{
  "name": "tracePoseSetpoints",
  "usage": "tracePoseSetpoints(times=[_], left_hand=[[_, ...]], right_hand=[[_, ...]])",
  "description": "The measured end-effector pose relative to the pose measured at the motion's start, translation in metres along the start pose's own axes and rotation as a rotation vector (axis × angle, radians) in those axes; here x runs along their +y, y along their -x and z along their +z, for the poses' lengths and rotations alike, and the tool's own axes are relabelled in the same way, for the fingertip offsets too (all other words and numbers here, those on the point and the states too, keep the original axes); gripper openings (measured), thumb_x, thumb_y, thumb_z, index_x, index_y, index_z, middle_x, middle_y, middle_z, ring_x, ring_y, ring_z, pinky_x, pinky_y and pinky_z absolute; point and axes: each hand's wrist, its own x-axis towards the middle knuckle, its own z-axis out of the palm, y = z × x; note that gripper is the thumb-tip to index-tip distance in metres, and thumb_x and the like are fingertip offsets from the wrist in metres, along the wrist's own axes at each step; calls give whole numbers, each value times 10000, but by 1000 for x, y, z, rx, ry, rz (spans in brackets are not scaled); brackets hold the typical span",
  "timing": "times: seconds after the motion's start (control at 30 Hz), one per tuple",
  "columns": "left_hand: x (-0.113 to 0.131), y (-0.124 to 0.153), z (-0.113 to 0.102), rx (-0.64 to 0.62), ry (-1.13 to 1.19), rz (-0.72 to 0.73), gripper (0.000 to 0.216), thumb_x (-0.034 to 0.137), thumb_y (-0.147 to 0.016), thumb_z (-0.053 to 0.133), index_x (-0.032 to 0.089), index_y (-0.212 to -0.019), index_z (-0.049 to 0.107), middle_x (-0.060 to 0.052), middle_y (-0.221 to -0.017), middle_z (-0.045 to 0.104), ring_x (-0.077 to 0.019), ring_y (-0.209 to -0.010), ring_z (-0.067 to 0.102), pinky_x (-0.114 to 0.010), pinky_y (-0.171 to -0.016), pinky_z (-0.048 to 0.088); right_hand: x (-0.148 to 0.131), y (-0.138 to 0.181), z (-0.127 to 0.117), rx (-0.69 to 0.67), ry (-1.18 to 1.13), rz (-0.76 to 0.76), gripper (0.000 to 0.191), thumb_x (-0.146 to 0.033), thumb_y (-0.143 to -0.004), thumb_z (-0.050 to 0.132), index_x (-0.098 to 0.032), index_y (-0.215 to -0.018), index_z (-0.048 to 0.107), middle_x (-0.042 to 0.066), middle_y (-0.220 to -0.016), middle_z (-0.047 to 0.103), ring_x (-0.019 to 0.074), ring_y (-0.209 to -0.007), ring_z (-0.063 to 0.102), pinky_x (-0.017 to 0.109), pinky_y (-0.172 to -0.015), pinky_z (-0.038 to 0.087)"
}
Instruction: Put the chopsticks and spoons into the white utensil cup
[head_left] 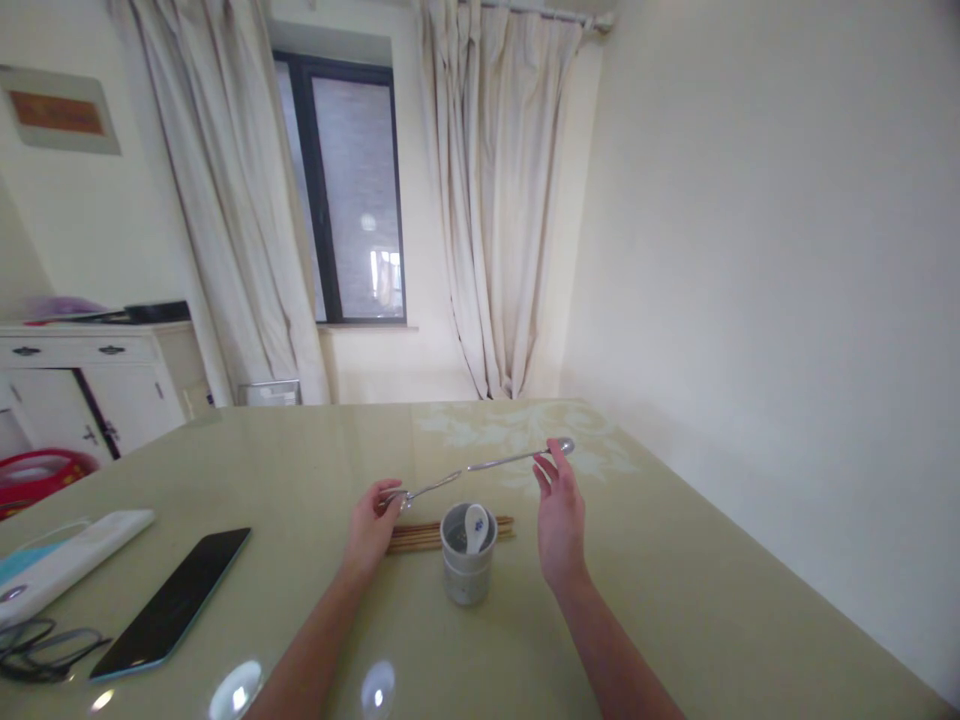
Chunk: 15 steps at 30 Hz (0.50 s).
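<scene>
My left hand [367,525] is closed on shiny metal cutlery [433,485], its thin handle pointing right. The heads lie partly hidden in the fingers, so I cannot tell their exact kind. My right hand [561,520] pinches a long-handled metal spoon [510,460] near its bowl, the handle pointing left. The two handle tips come close together above the table. Below them stands a grey cup [467,582], upright, with a white ceramic spoon [476,530] leaning inside. Behind the cup, several wooden chopsticks [415,540] lie sideways on the table, beside my left hand.
On the left of the glossy green table [720,620] lie a dark phone or tablet [176,600], a white power strip-like object [82,560] and a black cable [45,645]. A white cabinet [124,380] and red basin [52,470] stand beyond. A wall borders the right.
</scene>
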Motion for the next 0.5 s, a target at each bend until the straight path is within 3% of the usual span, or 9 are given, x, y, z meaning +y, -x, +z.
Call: tracePoseSetpoints(times=[0.1, 0.27, 0.5], left_hand=[[-2, 2, 1, -38, -94, 45, 470, 523, -691, 771, 202, -1030, 730, -77, -922, 799, -257, -793, 776, -393, -775, 591], [-3, 6, 2, -69, -226, 115, 339, 445, -744, 702, 234, -1008, 733, -59, -895, 794, -267, -791, 773, -418, -824, 586], [-1, 7, 3, -51, -321, 155, 234, 348, -757, 652, 249, -952, 737, -76, -890, 819, -299, -866, 772, -464, -885, 585]], right_hand=[[14, -1, -3, 33, 7, 76, 684, -690, -1019, 478, -253, -1536, 579, 114, -1618, 517, 308, -1403, 582, 561, -1225, 405], [31, 13, -2, -87, 139, 186, 772, -748, -960, 584, -216, -1519, 588, 142, -1577, 562, 326, -1437, 572, 566, -1259, 377], [33, 29, 7, -308, 187, 221, 764, -810, -951, 545, -237, -1440, 671, 152, -1514, 629, 343, -1338, 671, 538, -1151, 526]])
